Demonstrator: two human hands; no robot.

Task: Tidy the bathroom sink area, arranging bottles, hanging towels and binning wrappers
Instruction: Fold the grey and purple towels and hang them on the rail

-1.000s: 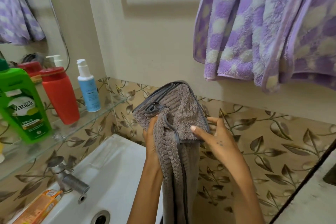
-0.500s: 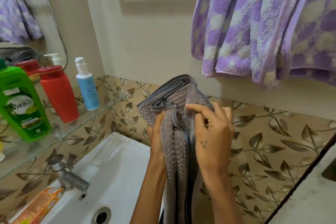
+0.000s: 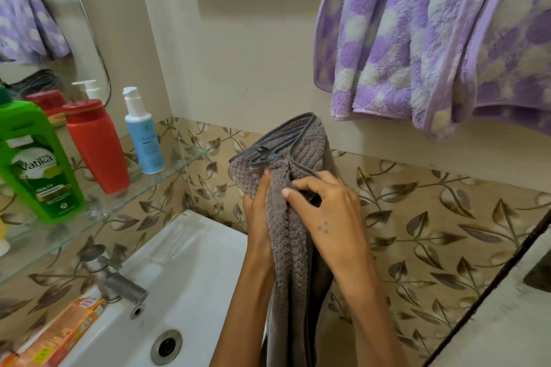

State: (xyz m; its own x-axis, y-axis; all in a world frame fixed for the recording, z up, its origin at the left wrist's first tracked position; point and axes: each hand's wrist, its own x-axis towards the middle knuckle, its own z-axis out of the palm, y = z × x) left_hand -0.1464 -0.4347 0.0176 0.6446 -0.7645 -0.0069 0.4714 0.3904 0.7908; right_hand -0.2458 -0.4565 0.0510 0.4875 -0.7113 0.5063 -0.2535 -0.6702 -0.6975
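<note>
left bare forearm and hand (image 3: 258,211) | no sleeve, no watch, no ring seen | right bare forearm and hand (image 3: 331,217) | no sleeve | small dotted tattoo mark (image 3: 323,226) on back of right hand, four dots in cluster | short plain fingernails (image 3: 285,193) | rest of body out of frame

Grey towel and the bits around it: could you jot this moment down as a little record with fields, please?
held item: grey towel, folded, hanging down between both hands
left hand: grips the towel's left side
right hand: pinches the towel's dark edging
already hung: purple towel, on the wall above right
glass shelf: green bottle, red bottle, blue pump bottle, all upright
sink: white, tap at its left
sink rim: orange carton, lying flat
</note>
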